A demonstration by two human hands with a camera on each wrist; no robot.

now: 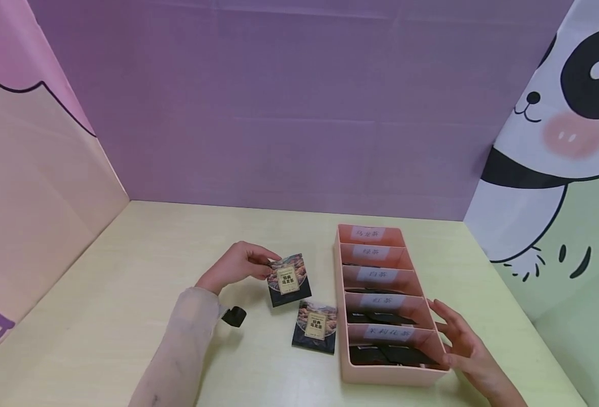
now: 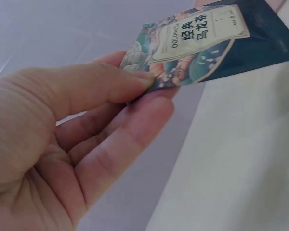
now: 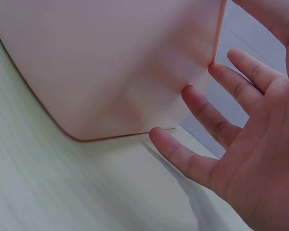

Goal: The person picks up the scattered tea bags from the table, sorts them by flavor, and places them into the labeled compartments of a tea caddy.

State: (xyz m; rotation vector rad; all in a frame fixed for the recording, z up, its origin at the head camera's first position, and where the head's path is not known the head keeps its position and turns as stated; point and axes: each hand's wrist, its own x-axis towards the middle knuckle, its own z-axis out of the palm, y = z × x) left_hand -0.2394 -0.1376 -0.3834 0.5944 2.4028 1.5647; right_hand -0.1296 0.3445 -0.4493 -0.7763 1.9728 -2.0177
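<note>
Between thumb and fingers, my left hand [image 1: 246, 262] pinches one corner of an oolong tea sachet [image 1: 289, 280], dark with a colourful printed top and a cream label. In the left wrist view the same sachet [image 2: 202, 45] tilts away from the thumb. A second matching tea sachet [image 1: 315, 328] lies on the table just below it. To its right stands a pink divided box [image 1: 392, 374] with labelled compartments. My right hand [image 1: 464, 345] touches the box's right side with spread fingers; the right wrist view shows its fingertips [image 3: 195, 96] against the smooth box wall [image 3: 101, 72].
Dark packets [image 1: 391, 355] sit in the nearest compartment, and more show in the ones behind it. The farthest compartment bears an oolong label [image 1: 368, 233]. A purple backdrop [image 1: 299, 113] rises behind the pale table [image 1: 126, 271], with printed panels at both sides.
</note>
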